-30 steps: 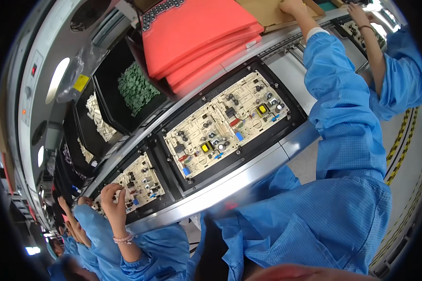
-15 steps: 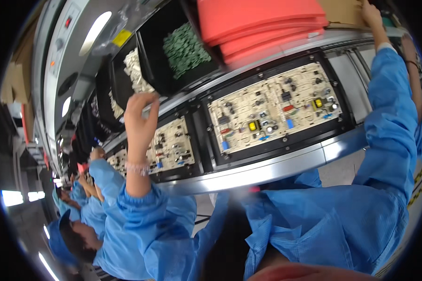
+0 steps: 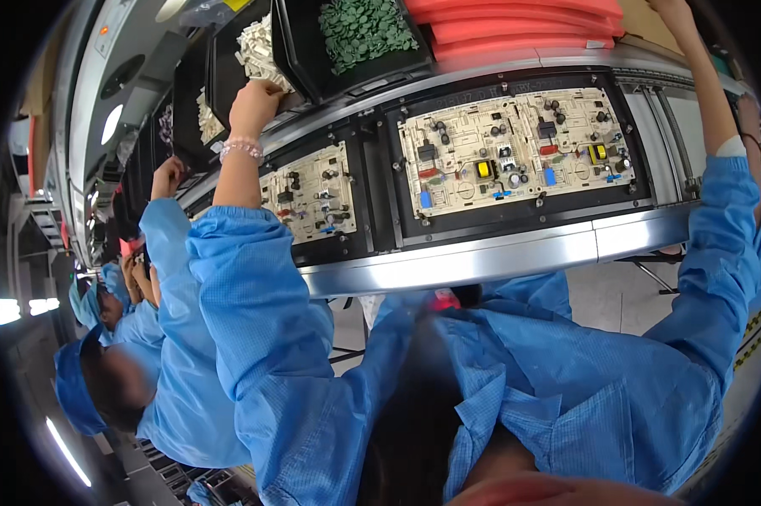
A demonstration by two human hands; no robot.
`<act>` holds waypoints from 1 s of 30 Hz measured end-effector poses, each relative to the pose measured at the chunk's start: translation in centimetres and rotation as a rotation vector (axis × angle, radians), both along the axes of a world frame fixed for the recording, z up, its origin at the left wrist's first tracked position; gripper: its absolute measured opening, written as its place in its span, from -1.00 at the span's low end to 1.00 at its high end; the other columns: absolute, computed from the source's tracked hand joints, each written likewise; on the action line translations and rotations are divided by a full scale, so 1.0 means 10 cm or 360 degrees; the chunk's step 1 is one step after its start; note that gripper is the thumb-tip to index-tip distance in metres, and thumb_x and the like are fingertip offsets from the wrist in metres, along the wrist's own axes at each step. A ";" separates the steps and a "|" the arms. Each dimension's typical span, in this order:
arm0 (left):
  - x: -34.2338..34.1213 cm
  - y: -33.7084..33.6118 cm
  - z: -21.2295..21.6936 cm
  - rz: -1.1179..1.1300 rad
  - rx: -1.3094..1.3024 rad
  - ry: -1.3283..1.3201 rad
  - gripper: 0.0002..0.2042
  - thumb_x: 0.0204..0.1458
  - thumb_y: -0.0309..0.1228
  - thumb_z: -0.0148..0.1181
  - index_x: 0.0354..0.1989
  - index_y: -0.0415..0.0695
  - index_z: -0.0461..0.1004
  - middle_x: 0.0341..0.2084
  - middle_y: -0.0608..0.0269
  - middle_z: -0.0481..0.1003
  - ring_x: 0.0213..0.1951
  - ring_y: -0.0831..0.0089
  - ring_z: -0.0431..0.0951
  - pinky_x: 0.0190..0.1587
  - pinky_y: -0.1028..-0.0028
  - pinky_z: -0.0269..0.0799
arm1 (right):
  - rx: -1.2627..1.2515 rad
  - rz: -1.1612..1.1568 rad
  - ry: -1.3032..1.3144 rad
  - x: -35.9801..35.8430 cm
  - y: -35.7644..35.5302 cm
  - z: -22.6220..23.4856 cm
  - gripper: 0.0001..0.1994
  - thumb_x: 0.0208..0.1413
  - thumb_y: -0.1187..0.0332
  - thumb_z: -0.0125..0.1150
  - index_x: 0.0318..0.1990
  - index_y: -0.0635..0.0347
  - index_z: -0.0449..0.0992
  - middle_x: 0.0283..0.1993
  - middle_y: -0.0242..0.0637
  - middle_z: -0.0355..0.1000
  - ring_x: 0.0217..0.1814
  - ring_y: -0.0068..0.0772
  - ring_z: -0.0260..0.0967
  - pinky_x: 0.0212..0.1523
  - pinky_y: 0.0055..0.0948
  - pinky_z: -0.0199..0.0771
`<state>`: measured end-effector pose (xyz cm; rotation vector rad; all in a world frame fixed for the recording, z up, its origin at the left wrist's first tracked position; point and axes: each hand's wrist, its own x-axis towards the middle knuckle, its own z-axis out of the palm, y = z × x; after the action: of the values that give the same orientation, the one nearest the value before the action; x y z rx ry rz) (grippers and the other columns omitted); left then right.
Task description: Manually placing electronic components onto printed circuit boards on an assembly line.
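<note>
Our left hand, fingers drawn narrow, is at the near edge of a black plastic bin of small off-white parts, seemingly picking; we cannot tell what it holds. Nor can we for our cut-off right hand. Lifting calls for clearing the bin's rim, above a beige circuit-board panel.

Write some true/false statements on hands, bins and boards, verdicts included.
1. The left hand is at the white parts. True.
2. Green and white parts share a bin. False: the green parts have their own.
3. The bracelet is on the right wrist. False: the beaded bracelet is on the left.
4. The circuit board panel sits in a black frame. True.
5. Foam covers that panel. False: the red foam sheets are stacked beyond it.
</note>
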<state>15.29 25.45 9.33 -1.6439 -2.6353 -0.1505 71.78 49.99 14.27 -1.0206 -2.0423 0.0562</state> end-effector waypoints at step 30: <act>-0.13 -1.29 -0.70 -0.0290 0.1760 -0.1554 -0.64 0.07 -0.50 0.17 0.06 -0.27 0.34 -0.30 0.18 0.51 -0.31 0.47 0.58 -0.32 0.57 0.52 | -0.2628 0.1882 -0.0001 -2.93 -3.05 -0.59 -0.66 0.20 0.35 0.09 0.07 0.31 0.34 -0.10 -0.25 0.42 -0.21 -0.43 0.51 -0.23 -0.55 0.55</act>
<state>14.00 12.54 2.32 -1.4473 -1.8939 -2.3505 42.50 19.47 8.42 -0.3270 -2.0255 2.5682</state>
